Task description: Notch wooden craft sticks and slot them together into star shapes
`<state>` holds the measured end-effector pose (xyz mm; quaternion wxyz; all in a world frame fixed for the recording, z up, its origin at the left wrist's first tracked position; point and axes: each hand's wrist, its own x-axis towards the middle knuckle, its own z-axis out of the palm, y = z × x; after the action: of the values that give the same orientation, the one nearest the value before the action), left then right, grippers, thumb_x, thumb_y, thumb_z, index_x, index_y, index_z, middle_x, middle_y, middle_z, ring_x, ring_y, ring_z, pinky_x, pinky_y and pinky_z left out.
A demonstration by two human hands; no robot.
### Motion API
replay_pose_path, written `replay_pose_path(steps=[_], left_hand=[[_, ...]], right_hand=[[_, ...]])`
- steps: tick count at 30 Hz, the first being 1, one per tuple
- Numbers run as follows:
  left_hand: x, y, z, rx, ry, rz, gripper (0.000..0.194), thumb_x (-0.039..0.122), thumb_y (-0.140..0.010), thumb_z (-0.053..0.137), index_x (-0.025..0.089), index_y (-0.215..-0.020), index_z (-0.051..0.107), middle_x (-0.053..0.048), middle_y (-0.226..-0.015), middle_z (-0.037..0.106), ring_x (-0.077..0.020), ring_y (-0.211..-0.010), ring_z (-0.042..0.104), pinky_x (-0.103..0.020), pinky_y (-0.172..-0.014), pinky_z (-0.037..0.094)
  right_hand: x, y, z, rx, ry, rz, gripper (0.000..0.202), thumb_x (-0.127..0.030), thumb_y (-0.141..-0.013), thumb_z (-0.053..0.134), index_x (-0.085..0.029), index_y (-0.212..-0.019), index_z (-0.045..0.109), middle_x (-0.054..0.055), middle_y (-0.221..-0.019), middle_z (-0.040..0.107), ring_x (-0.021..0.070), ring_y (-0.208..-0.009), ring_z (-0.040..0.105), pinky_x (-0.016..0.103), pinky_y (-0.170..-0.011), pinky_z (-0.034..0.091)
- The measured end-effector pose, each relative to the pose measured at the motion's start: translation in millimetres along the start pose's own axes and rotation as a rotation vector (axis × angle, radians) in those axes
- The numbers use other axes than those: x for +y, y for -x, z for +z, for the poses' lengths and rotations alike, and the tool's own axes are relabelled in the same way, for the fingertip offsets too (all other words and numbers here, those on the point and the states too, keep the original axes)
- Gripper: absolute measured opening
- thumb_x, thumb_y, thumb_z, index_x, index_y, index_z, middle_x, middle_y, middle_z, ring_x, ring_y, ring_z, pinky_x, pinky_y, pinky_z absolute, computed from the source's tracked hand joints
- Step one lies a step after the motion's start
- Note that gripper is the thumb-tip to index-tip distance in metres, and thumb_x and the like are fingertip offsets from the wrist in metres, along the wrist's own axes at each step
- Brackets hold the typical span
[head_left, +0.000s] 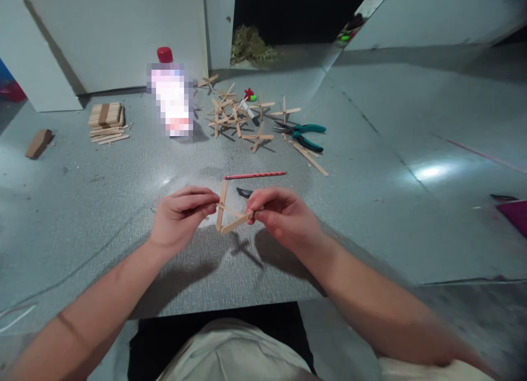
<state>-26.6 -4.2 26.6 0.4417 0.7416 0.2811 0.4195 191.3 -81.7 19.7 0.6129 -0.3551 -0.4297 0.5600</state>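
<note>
Above the grey tabletop, both hands hold a small assembly of pale wooden craft sticks (pixel 222 211). My left hand (pixel 181 213) pinches one end of it between thumb and fingertips. At the opposite end, my right hand (pixel 284 213) is closed on a stick, thumb against fingers. One stick stands nearly upright near the left fingertips, and another slants down from the right fingers. Whether all the sticks are joined cannot be made out. Partly behind my right hand lies a black cutter knife (pixel 244 192). A red pencil (pixel 255 175) rests just beyond the hands.
Several crossed craft-stick pieces (pixel 236 120) cluster farther back, with teal-handled pliers (pixel 302 135) to their right. Loose sticks (pixel 309 157) lie beside the pliers. A banded stick bundle (pixel 107 115) sits at the left, near a blurred red-capped bottle (pixel 173 101) and a brown block (pixel 39 143).
</note>
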Motion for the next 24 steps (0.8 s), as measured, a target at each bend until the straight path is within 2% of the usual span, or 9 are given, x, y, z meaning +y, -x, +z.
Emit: replay_pose_path(steps=[4, 10, 14, 18, 24], left_hand=[[-5.2, 1.9, 1.5, 0.046, 0.115, -0.138, 0.012, 0.025, -0.082, 0.083, 0.026, -0.094, 0.084, -0.006, -0.097, 0.078, -0.0165, -0.085, 0.074, -0.026, -0.067, 0.064], [-4.7, 1.7, 3.8, 0.031, 0.142, -0.129, 0.008, 0.024, -0.082, 0.082, 0.026, -0.089, 0.083, -0.005, -0.096, 0.078, -0.0169, -0.086, 0.074, -0.033, -0.080, 0.064], [-4.4, 1.5, 5.1, 0.054, 0.177, -0.173, 0.008, 0.024, -0.079, 0.084, 0.026, -0.088, 0.084, -0.005, -0.096, 0.079, -0.0164, -0.085, 0.074, -0.031, -0.077, 0.064], [-4.1, 0.9, 5.9, 0.043, 0.212, -0.179, 0.011, 0.021, -0.078, 0.085, 0.028, -0.087, 0.084, -0.003, -0.094, 0.079, -0.0142, -0.084, 0.074, -0.027, -0.075, 0.063], [-2.9, 1.3, 6.0, 0.038, 0.213, -0.232, 0.010, 0.022, -0.078, 0.085, 0.027, -0.086, 0.084, -0.004, -0.096, 0.080, -0.0152, -0.085, 0.075, -0.026, -0.075, 0.064]], right_hand=[[1.2, -1.4, 1.5, 0.018, 0.003, -0.014, 0.015, -0.031, -0.072, 0.091, -0.026, -0.077, 0.078, -0.002, -0.077, 0.072, 0.0105, -0.063, 0.067, 0.025, -0.064, 0.060], [3.4, -1.4, 2.8, 0.034, 0.000, -0.018, 0.017, -0.034, -0.072, 0.091, -0.026, -0.078, 0.078, -0.002, -0.076, 0.072, 0.0108, -0.062, 0.067, 0.025, -0.060, 0.059], [2.6, 0.1, 2.7, 0.004, 0.010, -0.057, 0.011, -0.026, -0.076, 0.088, -0.027, -0.082, 0.079, -0.002, -0.078, 0.073, 0.0102, -0.065, 0.067, 0.024, -0.061, 0.058], [1.6, 0.6, 2.9, 0.003, 0.017, -0.073, 0.011, -0.029, -0.076, 0.088, -0.027, -0.081, 0.079, -0.002, -0.076, 0.072, 0.0107, -0.062, 0.066, 0.025, -0.060, 0.058], [-0.1, 1.6, 5.1, -0.004, 0.063, -0.070, 0.009, -0.025, -0.076, 0.086, -0.028, -0.081, 0.080, -0.001, -0.077, 0.072, 0.0105, -0.063, 0.065, 0.025, -0.059, 0.056]])
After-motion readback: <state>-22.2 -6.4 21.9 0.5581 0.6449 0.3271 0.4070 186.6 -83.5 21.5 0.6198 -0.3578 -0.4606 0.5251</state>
